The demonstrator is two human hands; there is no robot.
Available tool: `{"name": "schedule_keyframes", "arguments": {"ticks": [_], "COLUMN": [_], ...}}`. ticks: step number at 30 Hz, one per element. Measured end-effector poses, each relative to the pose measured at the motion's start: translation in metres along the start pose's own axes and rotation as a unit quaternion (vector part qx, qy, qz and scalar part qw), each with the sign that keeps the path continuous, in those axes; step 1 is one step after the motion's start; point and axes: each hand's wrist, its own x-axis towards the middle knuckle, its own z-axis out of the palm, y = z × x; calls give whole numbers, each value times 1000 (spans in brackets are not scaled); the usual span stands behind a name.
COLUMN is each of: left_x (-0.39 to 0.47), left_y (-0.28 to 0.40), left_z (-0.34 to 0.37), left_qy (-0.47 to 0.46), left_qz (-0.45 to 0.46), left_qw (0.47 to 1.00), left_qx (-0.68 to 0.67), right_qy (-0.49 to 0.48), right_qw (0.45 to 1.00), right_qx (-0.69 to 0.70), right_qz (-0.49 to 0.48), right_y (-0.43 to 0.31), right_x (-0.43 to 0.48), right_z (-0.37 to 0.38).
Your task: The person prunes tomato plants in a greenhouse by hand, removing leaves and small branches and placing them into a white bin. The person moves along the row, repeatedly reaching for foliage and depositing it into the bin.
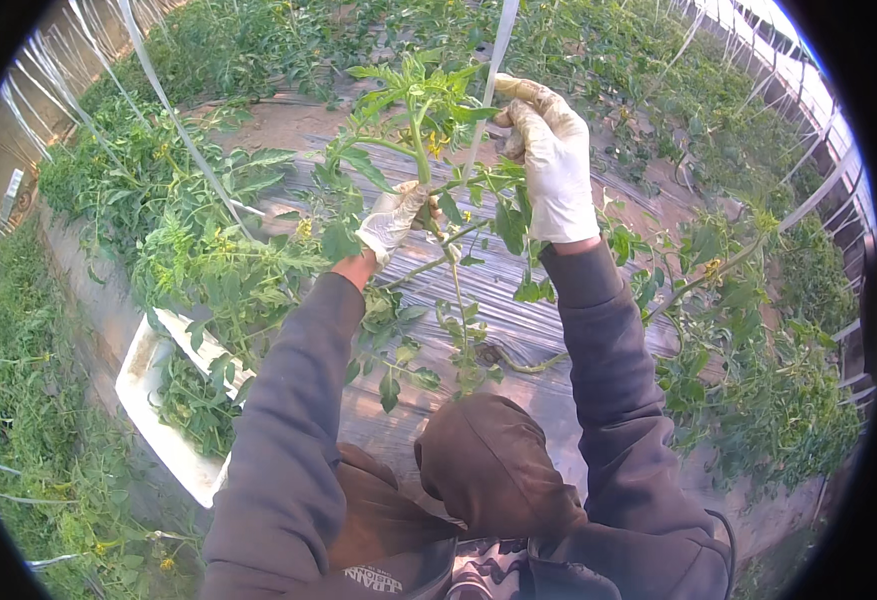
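A tomato plant point(420, 142) with yellow flowers and a green top stands before me. My left hand point(401, 217), in a dirty white glove, is closed around its main stem below the flowers. Higher and to the right, my right hand point(551, 157), also gloved, is raised beside a white hanging string point(492, 82). Its thumb and fingers are bent together close to the string; whether they grip the string cannot be told. Leafy side shoots hang between my two hands.
A white plastic container point(142, 390) with cut green leaves point(196, 409) stands at the lower left. Plastic mulch film point(513, 315) covers the ground. Other tomato plants point(731, 285) and white strings point(175, 120) surround me. A bare stem point(536, 367) lies on the film.
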Motion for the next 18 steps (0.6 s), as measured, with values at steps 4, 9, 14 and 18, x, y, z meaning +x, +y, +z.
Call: {"name": "schedule_keyframes", "arguments": {"ticks": [4, 9, 14, 18], "left_x": [-6, -4, -8, -9], "left_y": [-1, -3, -4, -1], "left_z": [-4, -8, -8, -7], "left_qy": [5, -42, -52, -39], "left_qz": [0, -12, 38, 23], "left_qw": [999, 999, 998, 999], "left_qx": [41, 3, 2, -4], "right_qy": [-135, -255, -316, -301], "right_qw": [978, 943, 888, 900], "right_qx": [-157, -185, -334, -314], "right_qz": [21, 107, -18, -28], "right_y": [7, 32, 56, 57], "right_x": [36, 72, 94, 86], "right_z": [6, 22, 18, 16]}}
